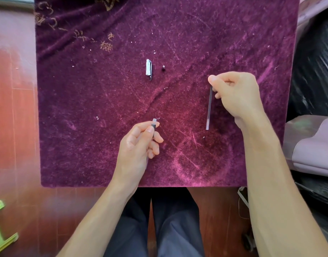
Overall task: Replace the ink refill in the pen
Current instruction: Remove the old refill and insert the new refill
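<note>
My left hand (139, 145) grips the grey pen barrel (153, 126) near the table's front middle, its open end pointing away from me; most of the barrel is hidden in the fist. My right hand (235, 93) pinches the top of a thin ink refill (209, 108), which hangs lengthwise over the cloth to the right. A clear pen cap (148, 67) with a clip lies at the centre of the table. Just right of it sits a small dark pen tip piece (163, 68).
A purple velvet cloth (103, 108) covers the square table. Black plastic wrap (315, 67) and a pale cushion (311, 145) sit at the right. A green stool (0, 227) stands on the red floor at lower left. My legs are below the table edge.
</note>
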The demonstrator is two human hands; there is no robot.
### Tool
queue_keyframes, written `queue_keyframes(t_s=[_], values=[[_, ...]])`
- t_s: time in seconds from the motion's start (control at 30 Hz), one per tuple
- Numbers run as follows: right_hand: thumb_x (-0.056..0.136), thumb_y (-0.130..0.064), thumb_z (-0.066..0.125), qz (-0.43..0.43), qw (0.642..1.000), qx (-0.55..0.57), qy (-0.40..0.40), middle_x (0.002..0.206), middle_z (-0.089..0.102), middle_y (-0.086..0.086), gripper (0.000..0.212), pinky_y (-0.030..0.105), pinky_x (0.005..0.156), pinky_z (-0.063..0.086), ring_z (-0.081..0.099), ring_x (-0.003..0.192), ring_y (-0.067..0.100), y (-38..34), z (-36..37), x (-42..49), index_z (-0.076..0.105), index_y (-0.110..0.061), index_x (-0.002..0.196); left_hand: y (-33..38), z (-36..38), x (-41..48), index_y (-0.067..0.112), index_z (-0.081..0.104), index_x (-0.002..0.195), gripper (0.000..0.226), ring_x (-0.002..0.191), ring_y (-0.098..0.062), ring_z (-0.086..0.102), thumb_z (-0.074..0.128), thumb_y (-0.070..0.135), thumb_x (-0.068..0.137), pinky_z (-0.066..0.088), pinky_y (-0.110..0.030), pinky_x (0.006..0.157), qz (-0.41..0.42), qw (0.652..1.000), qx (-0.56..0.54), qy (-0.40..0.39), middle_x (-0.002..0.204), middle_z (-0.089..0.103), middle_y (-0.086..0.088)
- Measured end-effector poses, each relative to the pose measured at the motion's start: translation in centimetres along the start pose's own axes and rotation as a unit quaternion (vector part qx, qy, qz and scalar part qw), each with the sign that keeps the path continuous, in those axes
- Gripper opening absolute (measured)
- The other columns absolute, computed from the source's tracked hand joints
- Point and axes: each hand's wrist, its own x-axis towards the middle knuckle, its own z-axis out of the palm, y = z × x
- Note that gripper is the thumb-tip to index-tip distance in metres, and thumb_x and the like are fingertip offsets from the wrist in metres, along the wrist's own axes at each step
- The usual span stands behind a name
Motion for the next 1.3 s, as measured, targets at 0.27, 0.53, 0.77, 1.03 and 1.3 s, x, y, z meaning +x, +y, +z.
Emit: queue_keyframes(t_s=[0.27,0.53,0.77,1.03,1.3], values=[[0.102,-0.03,0.072,0.074,0.926,0.362,-0.074,0.076,0.069,-0.009,0.024,0.018,0.059,0.048,0.062,0.068,0.004,-1.6,2.0,-3.8,0.078,-0.02,0.081,0.3,-0.8,-0.2,0.018,0.073,0.112,0.022,0.058,-0.008,0.058,0.053,0.02,0.104,0.046,-0.02,0.055,0.016,0.999,0.032,-0.012,0.08,0.071,0.0],[0.102,-0.024,0.072,0.152,0.862,0.481,-0.054,0.072,0.068,-0.005,0.035,0.017,0.055,0.047,0.061,0.062,0.005,-1.4,5.1,-5.7,0.079,-0.017,0.069,0.4,-1.5,-0.4,0.017,0.073,0.113,0.022,0.059,-0.01,0.057,0.054,0.02,0.103,0.045,-0.02,0.055,0.027,0.999,0.037,-0.019,0.081,0.072,0.001],[0.103,-0.022,0.071,0.178,0.84,0.511,-0.032,0.076,0.066,-0.003,0.022,0.017,0.053,0.044,0.06,0.061,0.004,-1.7,6.3,-6.2,0.071,-0.014,0.083,0.4,-2.0,-0.5,0.013,0.072,0.113,0.022,0.06,-0.011,0.057,0.054,0.02,0.103,0.044,-0.021,0.056,0.03,0.998,0.04,-0.023,0.082,0.072,0.001],[0.102,-0.023,0.073,0.191,0.849,0.491,-0.02,0.076,0.068,-0.003,0.019,0.016,0.053,0.045,0.059,0.058,0.004,-1.6,6.6,-6.4,0.073,-0.013,0.085,0.4,-2.3,-0.3,0.014,0.072,0.112,0.021,0.062,-0.013,0.058,0.055,0.02,0.102,0.045,-0.021,0.056,0.035,0.998,0.051,-0.032,0.082,0.072,0.001],[0.103,-0.026,0.071,0.128,0.89,0.436,-0.024,0.078,0.069,-0.009,0.019,0.017,0.059,0.046,0.058,0.066,0.003,-1.6,6.1,-6.3,0.075,-0.018,0.086,0.5,-2.7,-0.2,0.017,0.073,0.11,0.02,0.061,-0.011,0.058,0.055,0.02,0.102,0.045,-0.02,0.055,0.044,0.995,0.077,-0.041,0.083,0.073,0.002]])
